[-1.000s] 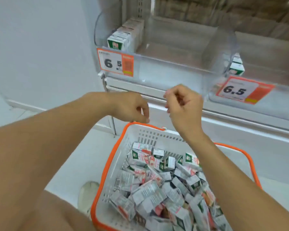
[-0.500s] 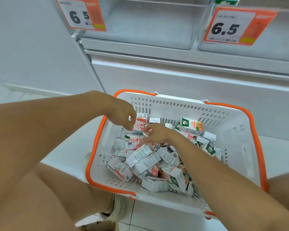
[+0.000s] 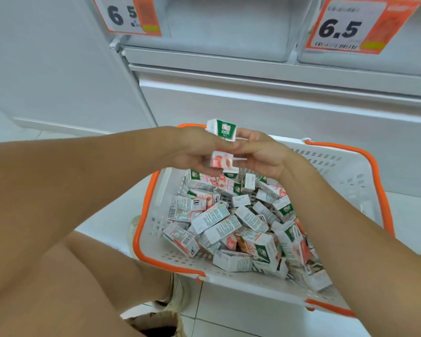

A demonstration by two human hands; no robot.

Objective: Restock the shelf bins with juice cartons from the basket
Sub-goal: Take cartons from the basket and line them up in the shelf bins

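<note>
Two hands meet above my basket (image 3: pixel 345 181), pinching cartons: left hand (image 3: pixel 195 152) grips the lower carton (image 3: pixel 218 162), right hand (image 3: pixel 260 152) the upright top carton (image 3: pixel 223 130). Bins (image 3: pixel 229 32) lie at twelve o'clock, equally near both hands.

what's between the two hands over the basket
In the head view, two small juice cartons: a green-topped one above a peach-printed one, held between the left hand and right hand.

L hand (image 3: pixel 195 152), R hand (image 3: pixel 258 154) fingers curled; wrists near.
</note>
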